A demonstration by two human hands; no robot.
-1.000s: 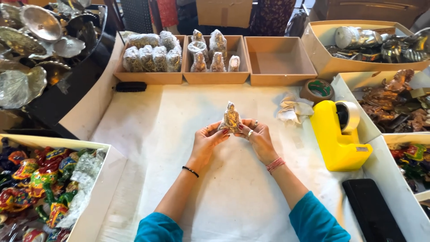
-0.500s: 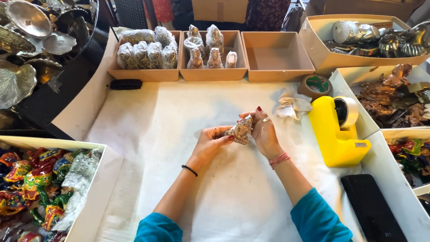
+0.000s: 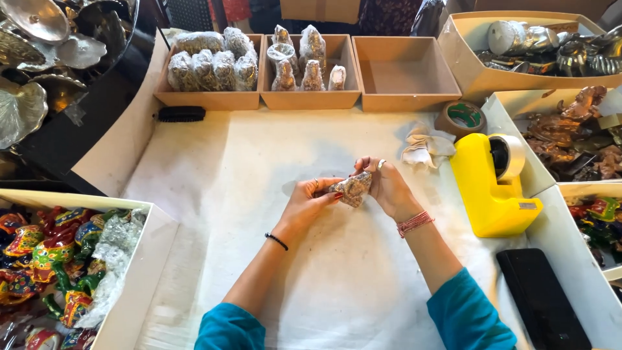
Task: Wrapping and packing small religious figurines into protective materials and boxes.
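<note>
In the head view, the left hand (image 3: pixel 310 199) and the right hand (image 3: pixel 383 185) are meeting at the centre of the white cloth-covered table (image 3: pixel 259 194), both closed around a small bubble-wrapped figurine (image 3: pixel 350 188) that is lying tilted between the fingers. The wrap looks to be already around it; no tape is showing on it yet, as far as I can tell. At three o'clock a yellow tape dispenser (image 3: pixel 487 188) is standing nearby. At twelve o'clock three cardboard trays are sitting in a row: the left tray (image 3: pixel 210 98) and middle tray (image 3: pixel 311 98) are holding wrapped pieces, while the right tray (image 3: pixel 402 68) is holding none.
</note>
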